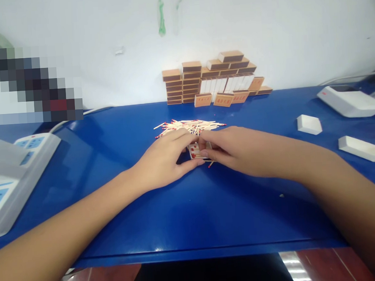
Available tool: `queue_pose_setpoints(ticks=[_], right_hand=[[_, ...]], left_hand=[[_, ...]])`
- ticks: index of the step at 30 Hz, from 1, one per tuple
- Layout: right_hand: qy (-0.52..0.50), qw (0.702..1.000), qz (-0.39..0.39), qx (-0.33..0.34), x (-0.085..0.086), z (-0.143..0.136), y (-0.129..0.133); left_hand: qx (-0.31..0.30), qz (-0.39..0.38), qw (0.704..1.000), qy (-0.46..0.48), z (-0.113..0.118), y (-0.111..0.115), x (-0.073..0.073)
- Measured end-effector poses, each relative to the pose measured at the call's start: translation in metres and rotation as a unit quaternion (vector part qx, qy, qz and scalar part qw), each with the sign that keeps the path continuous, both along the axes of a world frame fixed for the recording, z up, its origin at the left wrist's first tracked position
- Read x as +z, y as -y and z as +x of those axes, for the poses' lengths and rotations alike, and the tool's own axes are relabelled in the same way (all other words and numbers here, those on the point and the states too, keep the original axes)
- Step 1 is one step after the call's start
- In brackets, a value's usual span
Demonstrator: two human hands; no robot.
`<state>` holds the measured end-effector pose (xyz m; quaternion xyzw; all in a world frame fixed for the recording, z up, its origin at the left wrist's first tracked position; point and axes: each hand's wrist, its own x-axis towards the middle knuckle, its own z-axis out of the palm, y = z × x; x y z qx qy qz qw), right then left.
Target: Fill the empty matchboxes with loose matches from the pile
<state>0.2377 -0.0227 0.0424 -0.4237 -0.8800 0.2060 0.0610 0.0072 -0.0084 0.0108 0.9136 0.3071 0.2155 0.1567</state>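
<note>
A small white matchbox tray [192, 152] with red-headed matches [196, 155] inside lies on the blue table between my hands. My left hand [172, 154] is curled round its left side, thumb along the near edge. My right hand [223, 146] bends over the tray's right part, fingertips and thumb closed together at the matches; what they pinch is hidden. One loose match [211, 164] pokes out below my right thumb. Just behind my hands lies a loose heap of matches [193, 125], partly covered by my fingers.
Stacked brown matchboxes [190, 83] stand against the wall at the back. To the right lie a white tray [361, 148], a small white box piece [309, 124] and a white device [352, 100]. A white power strip [34, 179] sits at left, with a cable [84, 112] behind.
</note>
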Motion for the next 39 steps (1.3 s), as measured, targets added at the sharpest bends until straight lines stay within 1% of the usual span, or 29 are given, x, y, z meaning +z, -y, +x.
queue_pose_setpoints(ticks=[11,18,27,33,39], right_hand=[[0.017,1.000,0.006,-0.003,-0.0022,0.0017,-0.0009],[0.011,1.000,0.014,-0.004,-0.0016,0.0002,0.0005],[0.007,1.000,0.024,0.004,0.0012,-0.0011,0.0016],[0.003,1.000,0.029,0.003,-0.0048,0.0005,-0.0005],[0.010,1.000,0.024,-0.001,-0.0074,0.0018,-0.0016]], left_hand=[[0.000,-0.001,1.000,-0.001,0.0001,0.0003,0.0000],[-0.003,0.001,1.000,0.000,0.0003,-0.0002,-0.0005],[0.009,0.012,1.000,-0.015,0.0019,0.0029,-0.0001],[0.001,0.036,0.999,-0.011,0.0022,0.0046,-0.0033],[-0.002,0.029,1.000,-0.009,0.0010,0.0024,-0.0046]])
